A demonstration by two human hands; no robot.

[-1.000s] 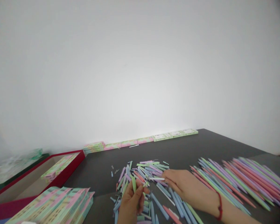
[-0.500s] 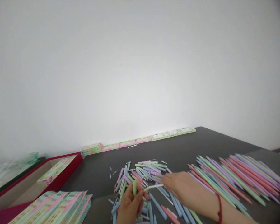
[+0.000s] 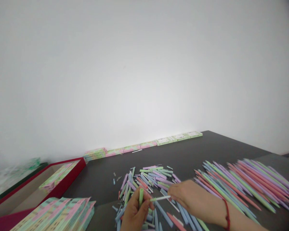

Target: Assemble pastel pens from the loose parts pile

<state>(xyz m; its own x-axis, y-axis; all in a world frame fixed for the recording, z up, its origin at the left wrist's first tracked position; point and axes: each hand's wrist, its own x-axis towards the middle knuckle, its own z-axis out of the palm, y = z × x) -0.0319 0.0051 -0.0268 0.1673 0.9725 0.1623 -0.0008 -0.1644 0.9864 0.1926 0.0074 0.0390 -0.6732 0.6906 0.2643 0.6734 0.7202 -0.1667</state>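
Note:
My left hand [image 3: 135,215] sits at the bottom middle and grips a pastel green pen barrel [image 3: 141,197] upright in its fingers. From the right comes my right hand [image 3: 184,193], pinching a thin white stick with a green end [image 3: 160,198], probably a pen refill. The stick's tip is close to the green barrel, and I cannot tell if they touch. Below both hands lies a loose pile of short pastel pen parts [image 3: 142,183] in blue, pink, purple and green. A red string bracelet [image 3: 227,214] circles my right wrist.
Long pastel pens [image 3: 245,183] lie fanned on the dark table [image 3: 183,147] at right. A stack of pastel printed cards [image 3: 55,215] and a red tray [image 3: 67,175] stand at left. Flat pastel boxes [image 3: 144,145] line the wall edge.
My right hand has moved left and lower, bringing the thin stick nearer the green barrel. The left hand has raised the barrel slightly. The view has barely shifted.

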